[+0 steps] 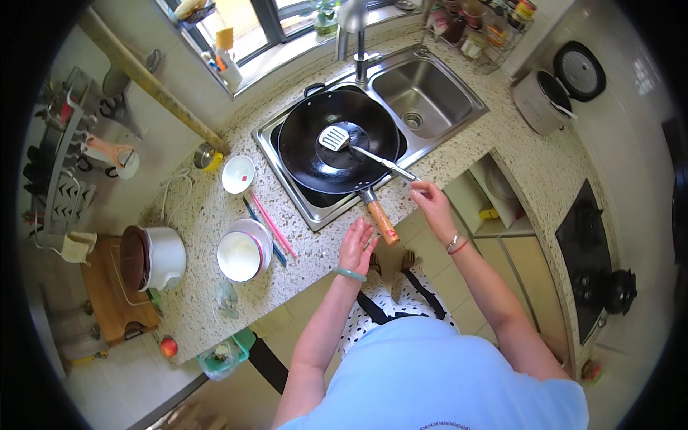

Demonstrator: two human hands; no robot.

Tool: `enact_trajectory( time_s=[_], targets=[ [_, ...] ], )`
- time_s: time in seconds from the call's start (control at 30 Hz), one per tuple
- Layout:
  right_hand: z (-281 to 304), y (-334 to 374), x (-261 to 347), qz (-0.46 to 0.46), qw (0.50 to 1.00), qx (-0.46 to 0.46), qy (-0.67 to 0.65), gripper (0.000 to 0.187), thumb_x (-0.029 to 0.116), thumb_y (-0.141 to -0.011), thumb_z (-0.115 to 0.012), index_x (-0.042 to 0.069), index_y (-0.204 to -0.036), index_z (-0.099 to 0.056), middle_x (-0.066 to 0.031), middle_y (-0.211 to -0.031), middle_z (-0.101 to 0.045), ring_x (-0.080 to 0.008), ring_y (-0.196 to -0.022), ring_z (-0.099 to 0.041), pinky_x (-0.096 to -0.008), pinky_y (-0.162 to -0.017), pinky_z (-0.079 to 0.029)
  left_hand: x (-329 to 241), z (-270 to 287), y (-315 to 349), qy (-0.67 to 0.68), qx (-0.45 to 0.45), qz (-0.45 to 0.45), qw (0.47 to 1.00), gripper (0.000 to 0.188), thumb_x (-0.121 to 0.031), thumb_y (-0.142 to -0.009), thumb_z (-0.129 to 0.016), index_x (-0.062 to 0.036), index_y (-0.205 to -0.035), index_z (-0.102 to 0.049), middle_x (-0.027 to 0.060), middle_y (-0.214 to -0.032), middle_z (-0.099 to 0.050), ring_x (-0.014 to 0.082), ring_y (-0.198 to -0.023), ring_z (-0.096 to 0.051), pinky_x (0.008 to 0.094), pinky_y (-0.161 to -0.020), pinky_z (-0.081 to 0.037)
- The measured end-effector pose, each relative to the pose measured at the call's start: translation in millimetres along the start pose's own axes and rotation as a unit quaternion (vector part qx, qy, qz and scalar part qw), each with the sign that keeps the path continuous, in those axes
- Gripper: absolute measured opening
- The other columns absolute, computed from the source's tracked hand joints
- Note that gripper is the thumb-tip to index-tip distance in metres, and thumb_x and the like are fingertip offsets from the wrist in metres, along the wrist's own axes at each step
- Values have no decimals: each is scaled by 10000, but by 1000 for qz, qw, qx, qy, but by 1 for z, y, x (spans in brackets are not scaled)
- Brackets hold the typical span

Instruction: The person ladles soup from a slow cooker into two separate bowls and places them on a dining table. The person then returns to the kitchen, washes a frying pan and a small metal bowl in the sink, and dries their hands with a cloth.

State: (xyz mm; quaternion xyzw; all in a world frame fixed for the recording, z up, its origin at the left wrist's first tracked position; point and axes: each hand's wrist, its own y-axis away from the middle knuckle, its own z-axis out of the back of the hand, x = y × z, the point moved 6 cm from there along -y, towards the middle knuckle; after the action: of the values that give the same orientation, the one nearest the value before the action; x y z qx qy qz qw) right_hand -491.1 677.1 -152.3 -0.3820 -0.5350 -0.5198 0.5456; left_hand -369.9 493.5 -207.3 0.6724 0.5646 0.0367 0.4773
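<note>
A large black wok (294, 147) rests over the left basin of the sink. Its orange wooden handle (382, 221) points toward me. Inside the wok lies the head of a slotted metal spatula (335, 138), its shaft slanting out over the right rim. The fingers of my right hand (432, 204) are closed at the end of that shaft. My left hand (354, 246), with a green bangle at the wrist, hovers just left of the wok handle, palm up and fingers apart, holding nothing.
The right sink basin (401, 86) lies under the faucet (360, 64). Left on the counter are a small bowl (237, 174), pink chopsticks (274, 226), stacked bowls (239, 256) and a white pot (166, 256). A rice cooker (536, 107) and a stove (577, 251) stand on the right.
</note>
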Motion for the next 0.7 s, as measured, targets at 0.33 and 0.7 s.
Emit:
enact_trajectory(
  time_s=[0.33,0.7],
  targets=[
    [-19,-99,-40,5,865,111,488,412,284,-774,-707,55,-1083,-558,-173,-976,-661,-371,-912,-643,-487,-776,-518,56,-26,-55,82,132,125,980,476,-401,-942,-606,-80,-1269,-479,133,-1129,-639,228,-927,-663,364,-779,-557],
    [-30,-137,-33,-188,897,321,239,306,302,-878,-660,3,-826,-622,-55,-619,-635,-101,-394,-515,-270,-356,-414,38,-36,-47,158,78,119,977,211,-227,-977,-580,-124,-821,-483,-72,-529,-388,33,-393,-357,199,-384,-330]
  ],
)
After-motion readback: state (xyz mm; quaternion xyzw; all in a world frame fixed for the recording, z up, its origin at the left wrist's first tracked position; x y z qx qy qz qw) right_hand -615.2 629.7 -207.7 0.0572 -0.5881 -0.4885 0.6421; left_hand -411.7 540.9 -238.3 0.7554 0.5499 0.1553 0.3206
